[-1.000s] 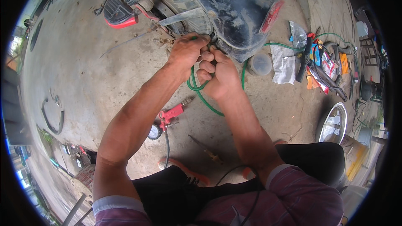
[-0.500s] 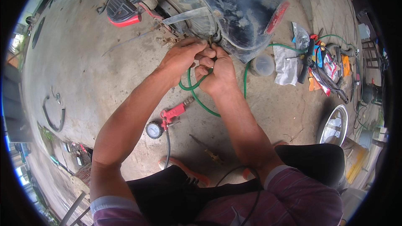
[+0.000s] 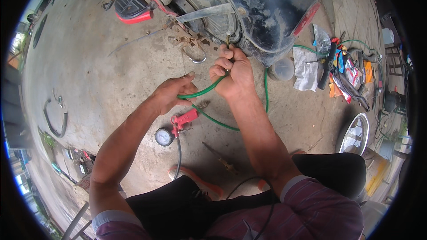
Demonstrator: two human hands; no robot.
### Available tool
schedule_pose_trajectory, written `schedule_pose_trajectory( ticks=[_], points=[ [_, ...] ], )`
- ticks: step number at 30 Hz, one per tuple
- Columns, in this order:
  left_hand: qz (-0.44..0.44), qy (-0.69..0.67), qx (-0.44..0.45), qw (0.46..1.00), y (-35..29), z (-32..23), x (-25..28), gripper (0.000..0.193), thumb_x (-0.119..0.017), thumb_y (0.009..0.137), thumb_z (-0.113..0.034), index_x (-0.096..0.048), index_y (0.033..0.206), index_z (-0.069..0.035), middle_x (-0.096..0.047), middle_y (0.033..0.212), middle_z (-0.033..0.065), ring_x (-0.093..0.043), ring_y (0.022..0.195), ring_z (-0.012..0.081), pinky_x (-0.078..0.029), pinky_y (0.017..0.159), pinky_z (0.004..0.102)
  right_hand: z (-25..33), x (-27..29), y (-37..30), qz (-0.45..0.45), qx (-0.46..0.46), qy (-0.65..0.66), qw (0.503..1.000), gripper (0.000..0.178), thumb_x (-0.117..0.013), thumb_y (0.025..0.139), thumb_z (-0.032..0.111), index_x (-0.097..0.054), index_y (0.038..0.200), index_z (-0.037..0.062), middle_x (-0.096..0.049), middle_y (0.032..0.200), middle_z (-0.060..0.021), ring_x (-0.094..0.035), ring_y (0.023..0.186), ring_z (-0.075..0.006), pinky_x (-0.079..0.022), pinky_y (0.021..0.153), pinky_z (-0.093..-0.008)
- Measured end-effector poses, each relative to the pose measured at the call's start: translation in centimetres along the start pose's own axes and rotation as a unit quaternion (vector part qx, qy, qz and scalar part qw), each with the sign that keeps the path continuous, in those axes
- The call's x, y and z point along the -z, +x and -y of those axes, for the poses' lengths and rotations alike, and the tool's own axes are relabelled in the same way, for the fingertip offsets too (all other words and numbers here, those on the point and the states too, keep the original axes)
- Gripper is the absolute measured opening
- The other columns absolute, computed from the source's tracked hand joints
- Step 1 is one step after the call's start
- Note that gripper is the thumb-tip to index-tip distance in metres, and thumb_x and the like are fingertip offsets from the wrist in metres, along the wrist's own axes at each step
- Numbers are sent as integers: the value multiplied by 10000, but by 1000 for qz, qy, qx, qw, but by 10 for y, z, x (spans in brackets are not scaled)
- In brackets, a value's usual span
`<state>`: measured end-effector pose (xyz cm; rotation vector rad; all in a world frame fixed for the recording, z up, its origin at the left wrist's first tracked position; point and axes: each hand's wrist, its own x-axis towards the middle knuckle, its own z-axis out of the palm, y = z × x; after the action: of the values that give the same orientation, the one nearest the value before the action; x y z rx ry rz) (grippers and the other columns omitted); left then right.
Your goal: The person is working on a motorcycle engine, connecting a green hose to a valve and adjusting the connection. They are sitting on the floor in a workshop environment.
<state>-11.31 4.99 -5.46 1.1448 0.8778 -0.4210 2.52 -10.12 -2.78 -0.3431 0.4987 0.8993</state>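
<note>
My right hand (image 3: 232, 72) is closed around a green air hose (image 3: 201, 92), pressing its brass end (image 3: 228, 41) up against the rear wheel (image 3: 209, 0) of a motorbike under its black mudguard (image 3: 267, 9). Lower to the left, my left hand (image 3: 171, 92) grips the same hose, which loops down over the concrete floor. A red inflator gun with a round pressure gauge (image 3: 178, 125) lies on the floor just below my left hand.
A brass-tipped tool (image 3: 220, 159) lies on the floor near my knees. A clear plastic cup (image 3: 283, 68), a white rag (image 3: 306, 67), and a heap of tools and cables (image 3: 347, 73) sit at right. A chrome rim (image 3: 354, 134) lies lower right; a rubber strip (image 3: 55, 120) at left.
My left hand has left the wheel and slid down and left along the green hose. My right hand stays at the wheel with the hose end.
</note>
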Motion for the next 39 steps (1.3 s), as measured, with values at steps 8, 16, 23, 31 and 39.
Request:
schedule_pose_trajectory(
  ticks=[8, 16, 23, 31, 39],
  points=[
    [2, 74, 1, 997, -4, 2, 13, 634, -626, 909, -578, -632, 1106, 24, -662, 1037, 148, -651, 941, 285, -529, 788, 421, 0, 0, -1, 0, -5, -5, 1000, 178, -492, 1021, 242, -571, 951, 99, -495, 655, 115, -401, 512, -28, -308, 497, -226],
    [1, 150, -17, 989, 0, -1, 12, 662, -606, 902, -612, -636, 1125, 11, -648, 1027, 132, -607, 1003, 252, -521, 814, 414, 1, 0, -2, 0, -3, -15, 1000, 187, -483, 1027, 249, -573, 956, 102, -496, 659, 118, -395, 518, -26, -299, 504, -224],
    [2, 137, -19, 990, 1, 0, 13, 638, -606, 913, -584, -632, 1117, 21, -641, 1015, 129, -607, 976, 247, -517, 812, 408, 0, 1, -1, 0, -1, -19, 1000, 188, -479, 1031, 253, -570, 970, 99, -492, 657, 115, -390, 516, -31, -298, 506, -227],
    [-1, 148, -28, 989, 1, 0, 12, 610, -612, 919, -557, -635, 1102, 25, -642, 996, 124, -609, 947, 242, -519, 801, 403, 0, 3, -1, 8, 0, -19, 1000, 192, -479, 1034, 258, -566, 974, 97, -489, 662, 112, -386, 516, -35, -299, 506, -231],
    [-6, 151, -37, 988, 1, -1, 10, 608, -621, 914, -550, -638, 1113, 25, -642, 990, 123, -609, 941, 235, -528, 786, 391, -1, 2, -3, 5, 12, -27, 1000, 193, -472, 1038, 258, -563, 979, 99, -480, 668, 110, -381, 522, -39, -300, 512, -232]
  ],
)
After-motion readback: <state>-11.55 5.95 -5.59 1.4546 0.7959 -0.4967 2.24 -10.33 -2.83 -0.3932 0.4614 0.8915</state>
